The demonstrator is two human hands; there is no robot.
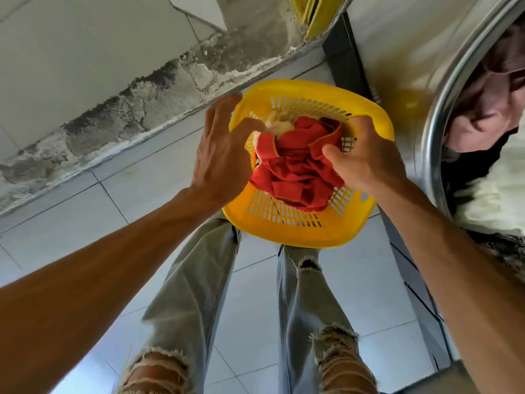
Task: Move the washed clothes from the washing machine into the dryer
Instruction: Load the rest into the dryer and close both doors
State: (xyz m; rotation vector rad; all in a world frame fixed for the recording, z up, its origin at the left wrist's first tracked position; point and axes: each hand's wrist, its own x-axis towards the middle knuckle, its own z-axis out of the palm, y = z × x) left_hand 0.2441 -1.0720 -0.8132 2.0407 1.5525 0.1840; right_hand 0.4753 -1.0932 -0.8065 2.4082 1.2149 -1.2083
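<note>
A yellow plastic laundry basket (pixel 301 231) stands on the tiled floor in front of my legs. Inside it lie a crumpled red garment (pixel 295 172) and a cream cloth (pixel 277 125) at its far side. My left hand (pixel 221 155) reaches over the basket's left rim, fingers curled into the cream cloth. My right hand (pixel 366 157) grips the red garment at its right edge. At the right, a machine's round steel drum opening (pixel 437 132) holds pink, black and white clothes (pixel 494 109).
A grey-tiled floor (pixel 142 194) runs under the basket. A wall with a cracked, stained base (pixel 113 120) stands to the left. The machine's metal front (pixel 397 52) fills the right side, close beside the basket. My legs in torn jeans (pixel 306 308) stand below.
</note>
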